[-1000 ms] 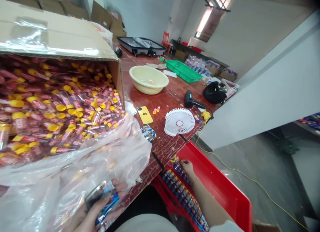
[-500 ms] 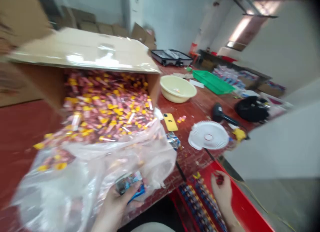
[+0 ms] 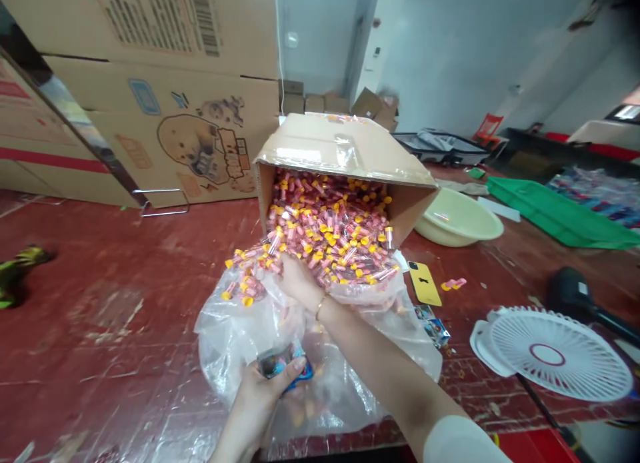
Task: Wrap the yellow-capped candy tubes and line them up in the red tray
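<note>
A cardboard box (image 3: 345, 150) lies on its side on the red table (image 3: 125, 303), spilling several small pink tubes with yellow caps (image 3: 330, 233) onto a clear plastic bag (image 3: 235, 336). My right hand (image 3: 297, 280) reaches into the tubes at the box mouth; its fingers are buried among them. My left hand (image 3: 260, 390) is closed on a small stack of blue printed packets (image 3: 283, 363) near the table's front edge, over the bag.
To the right lie a yellow phone (image 3: 425, 284), a white fan (image 3: 553, 353), a cream basin (image 3: 460, 216), a green tray (image 3: 555, 213) and a black dryer (image 3: 575, 293). Large printed cartons (image 3: 165, 103) stand behind. A green toy (image 3: 20, 260) sits far left.
My right hand left the red bin below the table and reached up into the tubes at the box mouth. The view swung left. My left hand kept the packets.
</note>
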`<state>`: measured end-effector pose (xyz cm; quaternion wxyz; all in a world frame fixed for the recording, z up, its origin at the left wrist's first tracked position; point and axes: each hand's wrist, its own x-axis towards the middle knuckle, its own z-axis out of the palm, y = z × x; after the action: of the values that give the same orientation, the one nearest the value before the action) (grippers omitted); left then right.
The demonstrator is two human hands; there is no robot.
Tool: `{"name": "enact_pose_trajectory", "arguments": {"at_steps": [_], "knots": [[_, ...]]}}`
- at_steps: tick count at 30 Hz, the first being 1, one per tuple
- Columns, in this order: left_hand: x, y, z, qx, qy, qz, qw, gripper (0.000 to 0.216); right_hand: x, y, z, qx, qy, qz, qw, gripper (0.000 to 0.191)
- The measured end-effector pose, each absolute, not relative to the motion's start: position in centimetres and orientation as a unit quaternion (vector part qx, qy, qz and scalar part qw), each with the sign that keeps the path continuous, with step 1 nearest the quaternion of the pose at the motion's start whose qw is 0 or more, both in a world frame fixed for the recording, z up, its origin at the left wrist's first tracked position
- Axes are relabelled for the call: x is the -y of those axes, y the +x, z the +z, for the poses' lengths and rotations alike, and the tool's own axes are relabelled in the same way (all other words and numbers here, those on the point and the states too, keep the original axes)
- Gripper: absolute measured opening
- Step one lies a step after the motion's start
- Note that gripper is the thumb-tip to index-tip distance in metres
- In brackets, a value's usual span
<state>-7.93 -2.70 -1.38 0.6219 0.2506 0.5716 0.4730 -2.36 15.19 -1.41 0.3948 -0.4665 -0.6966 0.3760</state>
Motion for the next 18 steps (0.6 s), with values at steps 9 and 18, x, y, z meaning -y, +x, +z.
{"name": "enact_pose_trajectory", "arguments": {"at_steps": [9, 18], "knots": [[1.5, -7.1, -0.9, -0.57, 0.231, 0.464, 0.638, 0.031, -9.0, 7.8, 1.2, 0.374, -0.277, 0.812, 0.352, 0.035], [1.1, -5.4, 0.3, -0.552, 0.278, 0.446, 0.647, 0.027, -3.8, 11.1, 1.6, 0.436, -0.305, 0.703, 0.472, 0.055]]}}
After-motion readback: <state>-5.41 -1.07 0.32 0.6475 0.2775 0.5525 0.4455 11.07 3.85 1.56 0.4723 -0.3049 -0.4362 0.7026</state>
